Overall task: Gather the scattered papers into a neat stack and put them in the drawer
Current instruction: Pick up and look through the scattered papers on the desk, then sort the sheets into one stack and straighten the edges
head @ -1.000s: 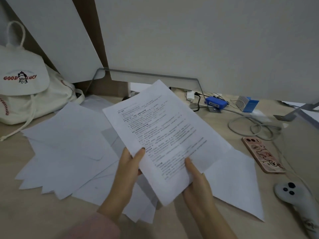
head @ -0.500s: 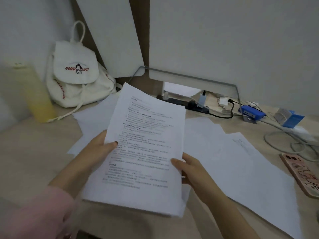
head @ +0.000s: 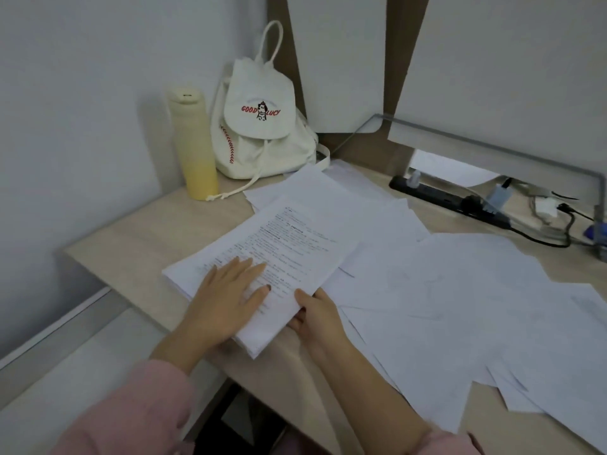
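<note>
A stack of printed papers (head: 282,254) lies on the left part of the light wooden desk (head: 131,244), its near corner over the desk's front edge. My left hand (head: 226,297) rests flat on top of the stack with fingers spread. My right hand (head: 315,318) grips the stack's near right edge, thumb on top and fingers beneath. Several loose white sheets (head: 460,307) are spread over the middle and right of the desk, overlapping each other. No drawer is in view.
A yellow bottle (head: 193,142) and a white drawstring backpack (head: 262,126) stand at the back left against the wall. A black power strip (head: 450,198) with plugs and cables lies at the back right under a metal monitor stand (head: 492,149).
The stack, held up in both hands before, now lies on the desk's left side. My left hand went from gripping its edge to lying flat on top. The view turned left.
</note>
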The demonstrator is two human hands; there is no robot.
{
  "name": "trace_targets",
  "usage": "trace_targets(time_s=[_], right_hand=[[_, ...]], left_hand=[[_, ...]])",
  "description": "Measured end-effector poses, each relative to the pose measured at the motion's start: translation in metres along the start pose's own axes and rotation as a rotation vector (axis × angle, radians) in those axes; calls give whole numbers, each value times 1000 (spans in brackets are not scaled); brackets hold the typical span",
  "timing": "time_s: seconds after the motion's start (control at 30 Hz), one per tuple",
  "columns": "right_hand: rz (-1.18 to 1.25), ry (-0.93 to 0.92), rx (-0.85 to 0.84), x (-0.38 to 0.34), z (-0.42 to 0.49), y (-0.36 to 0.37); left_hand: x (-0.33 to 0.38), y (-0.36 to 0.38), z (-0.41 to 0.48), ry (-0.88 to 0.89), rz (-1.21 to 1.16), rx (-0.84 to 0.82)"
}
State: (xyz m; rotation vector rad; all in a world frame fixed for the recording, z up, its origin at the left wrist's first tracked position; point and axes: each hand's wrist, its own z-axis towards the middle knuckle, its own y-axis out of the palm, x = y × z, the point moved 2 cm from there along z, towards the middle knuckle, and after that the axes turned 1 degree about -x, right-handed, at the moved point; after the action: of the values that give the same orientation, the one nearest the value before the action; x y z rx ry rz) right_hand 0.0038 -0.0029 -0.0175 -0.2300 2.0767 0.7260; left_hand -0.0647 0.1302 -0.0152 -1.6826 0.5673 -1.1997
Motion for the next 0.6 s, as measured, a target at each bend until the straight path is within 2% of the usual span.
trace_targets(time_s=[0.07, 0.2, 0.37, 0.5, 0.6], right_hand=[[-50, 12, -53, -1, 0, -3], [-201, 28, -72, -20, -15, -24], [-478, -171, 96, -72, -58, -91], [-888, -297, 378, -103, -92, -168], [-1276, -205, 564, -108, -120, -222]], left_hand=[[-6, 18, -1, -6, 46, -50], [-16, 29, -4, 40, 129, 8], [-8, 24, -2, 6, 130, -37], [33, 15, -5, 18, -111, 25], [79, 21, -10, 136, -238, 52]])
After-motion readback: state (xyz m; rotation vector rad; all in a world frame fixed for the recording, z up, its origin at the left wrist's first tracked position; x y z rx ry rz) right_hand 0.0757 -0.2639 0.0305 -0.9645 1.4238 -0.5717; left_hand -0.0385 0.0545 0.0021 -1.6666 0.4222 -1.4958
